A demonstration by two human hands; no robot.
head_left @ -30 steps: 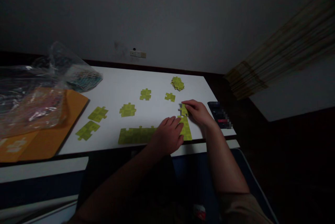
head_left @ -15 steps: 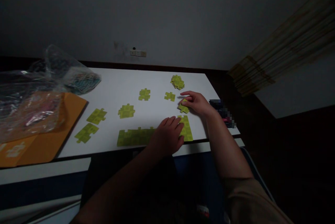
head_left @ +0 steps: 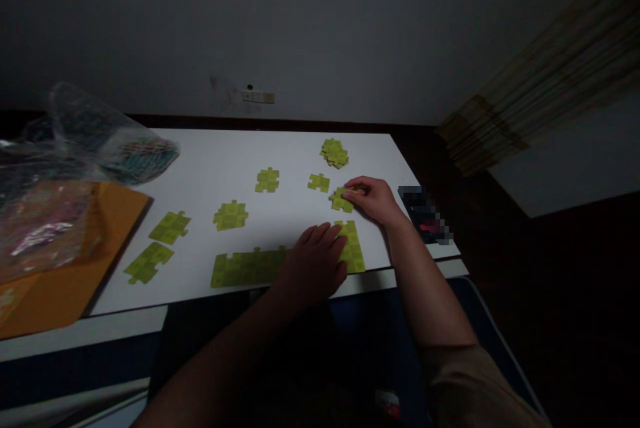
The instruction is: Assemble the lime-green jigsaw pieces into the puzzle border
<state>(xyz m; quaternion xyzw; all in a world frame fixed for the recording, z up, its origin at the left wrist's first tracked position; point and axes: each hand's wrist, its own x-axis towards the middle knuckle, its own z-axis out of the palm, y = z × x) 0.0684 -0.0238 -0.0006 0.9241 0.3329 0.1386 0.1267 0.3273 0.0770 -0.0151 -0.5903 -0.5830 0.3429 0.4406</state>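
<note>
Middle of the joined puzzle strip (head_left: pixel 245 267) hidden under the left hand (head_left: pixel 313 268).

We see a white, flat-topped bench (head_left: pixel 225 155) set against the wall. Along its near edge lies a long strip of joined yellow-green puzzle pieces (head_left: pixel 247 267), ending near the right corner in a short upright column of the same pieces (head_left: pixel 354 248). Loose yellow-green pieces lie about the middle (head_left: pixel 231 215) (head_left: pixel 267 179) (head_left: pixel 319 182), two more towards the left edge (head_left: pixel 170 227) (head_left: pixel 149 262), and a small heap of them (head_left: pixel 334 152) sits near the far right corner. An orange paper envelope (head_left: pixel 60 281) overhangs the left edge, with crumpled clear plastic bags (head_left: pixel 100 141) on it. A dark flat object (head_left: pixel 425 215) rests at the right edge.
</note>
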